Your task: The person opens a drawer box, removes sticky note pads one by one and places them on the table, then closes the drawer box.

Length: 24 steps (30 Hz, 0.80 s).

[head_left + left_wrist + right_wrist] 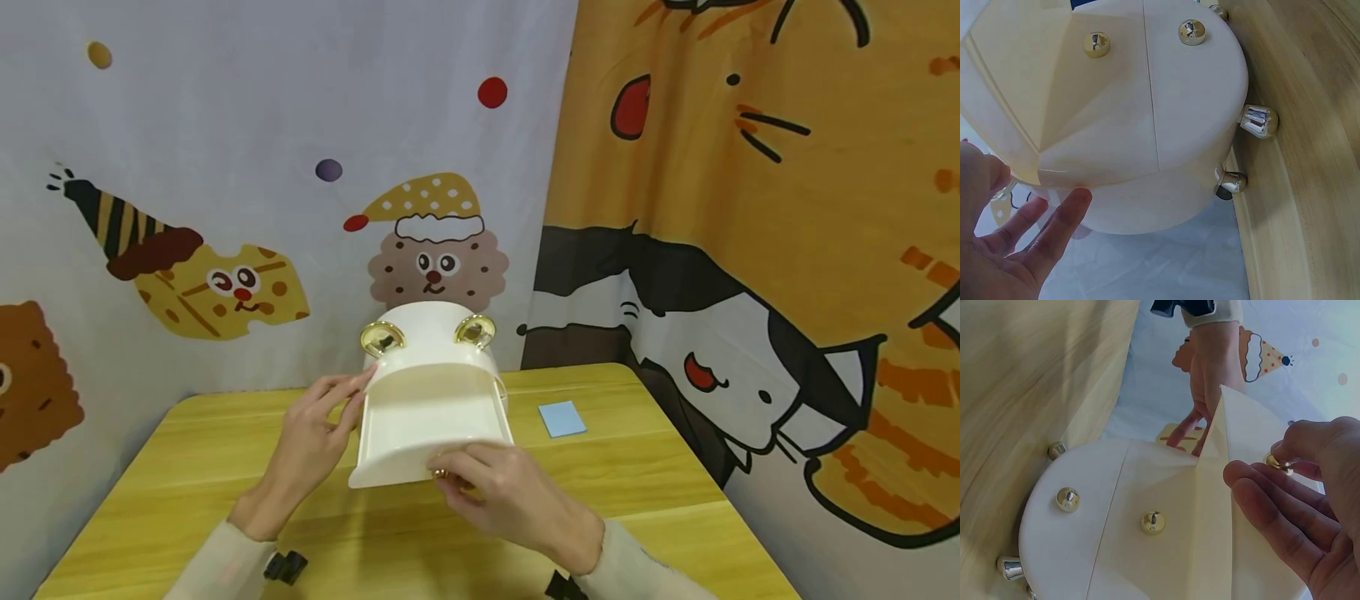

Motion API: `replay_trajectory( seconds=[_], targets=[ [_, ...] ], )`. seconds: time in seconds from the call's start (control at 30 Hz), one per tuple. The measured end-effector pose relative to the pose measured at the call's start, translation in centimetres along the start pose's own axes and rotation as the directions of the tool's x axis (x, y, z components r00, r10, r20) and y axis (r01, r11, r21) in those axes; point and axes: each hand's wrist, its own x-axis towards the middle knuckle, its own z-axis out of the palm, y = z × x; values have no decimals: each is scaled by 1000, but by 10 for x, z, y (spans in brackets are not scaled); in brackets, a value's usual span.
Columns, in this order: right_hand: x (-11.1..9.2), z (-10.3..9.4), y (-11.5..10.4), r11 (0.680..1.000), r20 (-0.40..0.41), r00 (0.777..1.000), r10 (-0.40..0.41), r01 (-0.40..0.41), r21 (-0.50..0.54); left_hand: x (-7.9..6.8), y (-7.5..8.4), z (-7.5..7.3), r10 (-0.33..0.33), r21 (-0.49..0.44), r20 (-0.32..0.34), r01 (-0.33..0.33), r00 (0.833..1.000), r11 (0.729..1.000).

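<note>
A white round-fronted cabinet with two gold ear-shaped pieces on top stands near the table's far edge. Its upper drawer is pulled out toward me, and no contents show inside. My right hand pinches the small gold knob on that drawer's front with thumb and fingers. On the cabinet's left side, my left hand touches the wall with extended fingertips. Below the drawer, two more gold knobs, an upper one and a lower one, sit on closed front panels.
A pale blue square pad lies on the wooden table, to the right of the cabinet. Shiny metallic feet hold the cabinet off the tabletop. Cartoon-printed curtains hang behind and to the right.
</note>
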Motion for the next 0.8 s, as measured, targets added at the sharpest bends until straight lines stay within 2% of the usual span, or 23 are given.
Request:
replay_trajectory(
  seconds=[0.3,0.57,0.8],
  targets=[
    [4,6,13,999,-4,999,51,-51,2,2,1,2,5,10,-21,-5,1000,1000],
    [10,15,27,998,-29,998,64,-63,27,2,1,0,15,13,-27,-15,1000,1000],
    [15,18,37,989,-2,990,139,-139,52,3,2,1,26,20,-33,-25,999,999]
  ],
)
